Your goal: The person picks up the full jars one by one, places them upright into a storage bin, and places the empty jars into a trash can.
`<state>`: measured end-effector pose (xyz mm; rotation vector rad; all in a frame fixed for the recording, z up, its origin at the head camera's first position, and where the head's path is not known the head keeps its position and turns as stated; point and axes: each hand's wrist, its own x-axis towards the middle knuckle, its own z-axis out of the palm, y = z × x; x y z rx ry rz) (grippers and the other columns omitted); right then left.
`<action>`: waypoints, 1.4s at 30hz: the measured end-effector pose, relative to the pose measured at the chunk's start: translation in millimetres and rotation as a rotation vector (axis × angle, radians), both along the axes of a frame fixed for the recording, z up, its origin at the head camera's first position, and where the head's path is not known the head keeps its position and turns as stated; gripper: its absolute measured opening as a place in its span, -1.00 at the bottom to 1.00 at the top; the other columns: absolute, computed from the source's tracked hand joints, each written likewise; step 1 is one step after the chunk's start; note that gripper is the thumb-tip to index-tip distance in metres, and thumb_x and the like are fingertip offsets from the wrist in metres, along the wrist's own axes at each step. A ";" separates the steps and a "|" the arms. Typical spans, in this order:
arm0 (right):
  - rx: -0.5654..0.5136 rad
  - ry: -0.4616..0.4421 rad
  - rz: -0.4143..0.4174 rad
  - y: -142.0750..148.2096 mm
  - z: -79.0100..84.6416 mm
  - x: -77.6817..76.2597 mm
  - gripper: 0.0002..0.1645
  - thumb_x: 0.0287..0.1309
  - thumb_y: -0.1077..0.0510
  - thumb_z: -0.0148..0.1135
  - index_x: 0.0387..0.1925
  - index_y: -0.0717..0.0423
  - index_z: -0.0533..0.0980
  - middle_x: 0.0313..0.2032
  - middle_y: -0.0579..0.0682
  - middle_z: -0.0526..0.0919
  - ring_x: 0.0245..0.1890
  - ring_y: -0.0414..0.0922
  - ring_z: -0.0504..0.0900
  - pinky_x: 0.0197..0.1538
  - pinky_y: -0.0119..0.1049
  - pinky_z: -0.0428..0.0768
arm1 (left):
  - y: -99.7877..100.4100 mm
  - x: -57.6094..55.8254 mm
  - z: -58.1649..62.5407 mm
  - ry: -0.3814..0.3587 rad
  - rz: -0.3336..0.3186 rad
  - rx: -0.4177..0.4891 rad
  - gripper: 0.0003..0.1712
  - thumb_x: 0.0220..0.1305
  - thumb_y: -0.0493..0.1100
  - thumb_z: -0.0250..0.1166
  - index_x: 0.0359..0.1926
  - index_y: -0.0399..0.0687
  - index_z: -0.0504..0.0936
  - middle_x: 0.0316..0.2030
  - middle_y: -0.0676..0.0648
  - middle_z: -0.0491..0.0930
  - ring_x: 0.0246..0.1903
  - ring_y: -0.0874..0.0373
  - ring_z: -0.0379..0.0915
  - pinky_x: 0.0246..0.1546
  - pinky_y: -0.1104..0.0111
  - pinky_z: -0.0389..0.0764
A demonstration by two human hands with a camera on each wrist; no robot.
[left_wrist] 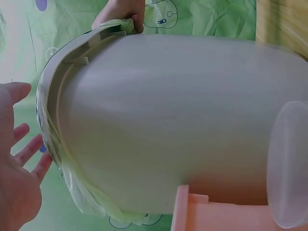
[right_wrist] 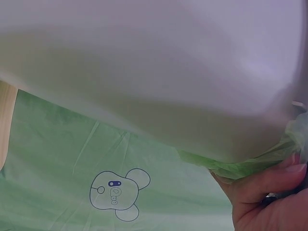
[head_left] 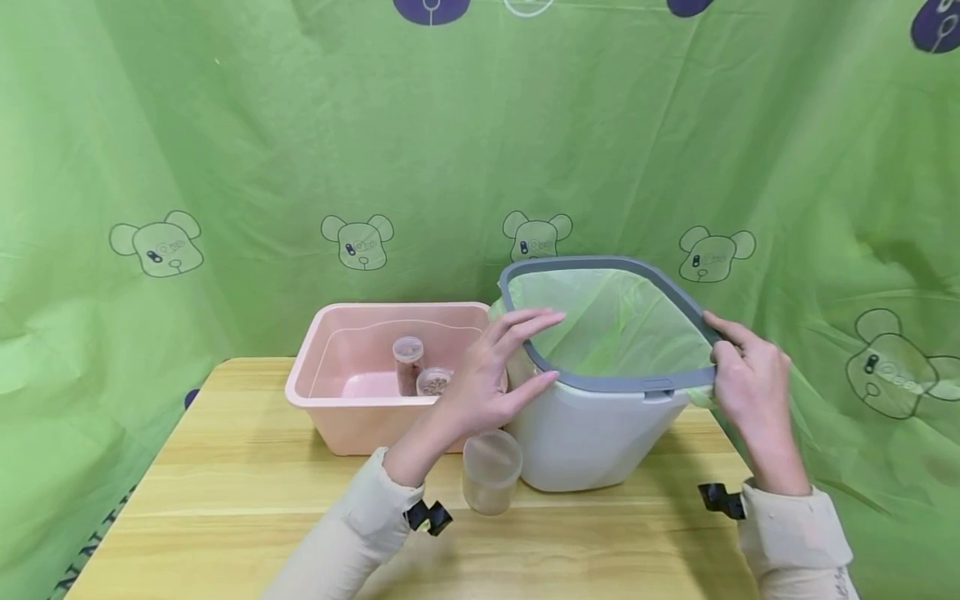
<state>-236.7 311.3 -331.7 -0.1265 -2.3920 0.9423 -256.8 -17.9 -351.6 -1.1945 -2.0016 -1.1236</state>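
Observation:
A pale grey trash can (head_left: 592, 433) stands on the table, its darker grey rim ring (head_left: 611, 382) running around the top. Inside hangs a thin green trash bag (head_left: 615, 321), with its edge folded out below the ring in the left wrist view. My right hand (head_left: 753, 383) grips the ring and bag at the right side, thumb on top. At the left side of the rim, my left hand (head_left: 483, 371) has its fingers extended and spread, fingertips right at the ring. In the left wrist view, the left palm (left_wrist: 17, 192) faces the can's mouth with nothing in it.
Left of the can sits a pink bin (head_left: 360, 425) holding a lidded clear jar (head_left: 408, 367) and another small jar (head_left: 434, 382) with bits inside. A frosted clear cup (head_left: 491, 473) stands before the can. A green curtain (head_left: 435, 150) hangs behind the wooden table (head_left: 225, 500).

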 end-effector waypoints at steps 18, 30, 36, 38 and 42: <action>-0.008 -0.022 0.021 -0.9 -1.8 2.5 -0.36 0.36 0.23 -0.14 0.42 0.03 0.47 0.06 0.47 0.64 -0.79 -0.16 0.22 -0.76 -0.25 0.24 | -42.6 26.7 -58.8 0.066 0.033 -0.128 -0.28 0.29 -0.04 0.42 0.44 0.11 0.41 0.39 -0.07 0.42 0.35 0.04 0.38 0.36 0.11 0.48; -0.018 -0.017 0.023 -1.3 -1.8 1.4 -0.36 0.37 0.23 -0.15 0.42 0.02 0.47 0.03 0.46 0.65 -0.78 -0.16 0.24 -0.76 -0.25 0.25 | -63.5 37.7 -108.2 -0.194 0.048 -0.386 -0.16 0.32 0.15 0.40 0.55 0.37 0.28 0.48 0.13 0.32 0.46 0.13 0.26 0.39 0.00 0.45; -0.014 -0.018 0.024 -1.2 -2.0 0.7 -0.36 0.36 0.23 -0.15 0.42 0.01 0.47 0.07 0.45 0.64 -0.78 -0.16 0.22 -0.75 -0.25 0.24 | -67.7 35.5 -123.5 -0.324 0.071 -0.458 -0.07 0.26 0.18 0.45 0.57 0.39 0.23 0.51 0.11 0.30 0.47 0.11 0.24 0.42 -0.05 0.39; -0.012 -0.019 0.021 -1.1 -2.0 1.2 -0.36 0.35 0.23 -0.14 0.42 0.01 0.47 0.08 0.45 0.64 -0.78 -0.15 0.22 -0.75 -0.25 0.24 | -68.4 33.5 -129.1 -0.348 0.079 -0.473 -0.05 0.24 0.19 0.46 0.58 0.39 0.23 0.51 0.10 0.30 0.47 0.10 0.24 0.43 -0.06 0.38; -0.015 -0.019 0.015 -1.2 -1.5 2.5 -0.35 0.35 0.24 -0.14 0.42 0.03 0.47 0.10 0.45 0.63 -0.76 -0.15 0.22 -0.74 -0.25 0.24 | -67.7 29.1 -139.1 -0.369 0.095 -0.497 -0.01 0.21 0.22 0.48 0.58 0.41 0.21 0.52 0.11 0.28 0.48 0.08 0.23 0.44 -0.09 0.35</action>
